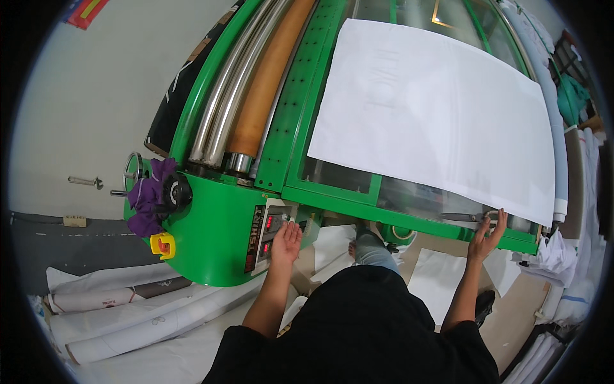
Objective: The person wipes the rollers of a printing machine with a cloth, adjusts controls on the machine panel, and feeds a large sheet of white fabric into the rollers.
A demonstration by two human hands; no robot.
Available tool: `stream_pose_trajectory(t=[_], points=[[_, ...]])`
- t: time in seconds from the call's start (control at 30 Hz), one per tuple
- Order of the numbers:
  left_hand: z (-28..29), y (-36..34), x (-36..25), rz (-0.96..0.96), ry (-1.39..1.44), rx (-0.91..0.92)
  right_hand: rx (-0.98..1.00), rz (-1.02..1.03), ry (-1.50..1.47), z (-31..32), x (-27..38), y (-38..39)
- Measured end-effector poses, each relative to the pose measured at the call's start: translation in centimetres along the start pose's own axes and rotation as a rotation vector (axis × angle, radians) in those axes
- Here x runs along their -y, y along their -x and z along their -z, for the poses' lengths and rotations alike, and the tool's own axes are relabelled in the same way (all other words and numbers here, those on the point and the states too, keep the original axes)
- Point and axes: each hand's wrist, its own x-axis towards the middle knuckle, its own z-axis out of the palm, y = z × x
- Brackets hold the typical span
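While our left hand [287, 241] sits unclenched by the control panel [271, 226], our right hand [489, 235] touches scissors [459, 217]. We cannot tell whether its fingers [501, 217] grip.

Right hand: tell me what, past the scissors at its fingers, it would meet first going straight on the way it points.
The white sheet, probably at its near edge; depth is unclear, so the right hand may be touching it.

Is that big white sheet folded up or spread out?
Spread out: the white sheet lies wide across the green machine, with its edges far apart and no fold showing.
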Motion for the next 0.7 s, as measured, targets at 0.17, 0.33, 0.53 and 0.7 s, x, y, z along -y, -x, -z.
stream_pose_trajectory(t=[0.17,0.33,0.53,0.7], points=[[-0.5,-2.6,-0.5,-0.072,0.048,-0.013,-0.048,-0.038,0.278,1.4,-6.2,0.2],[-1.1,-3.8,-1.4,-0.127,0.072,-0.079,-0.046,-0.128,0.386,0.9,-7.4,0.3],[-1.2,-4.8,-1.6,-0.125,0.035,-0.119,-0.009,-0.141,0.412,0.6,-8.3,0.5],[-1.7,-5.2,-1.3,-0.163,0.061,-0.152,0.003,-0.171,0.428,0.5,-8.1,0.7]])
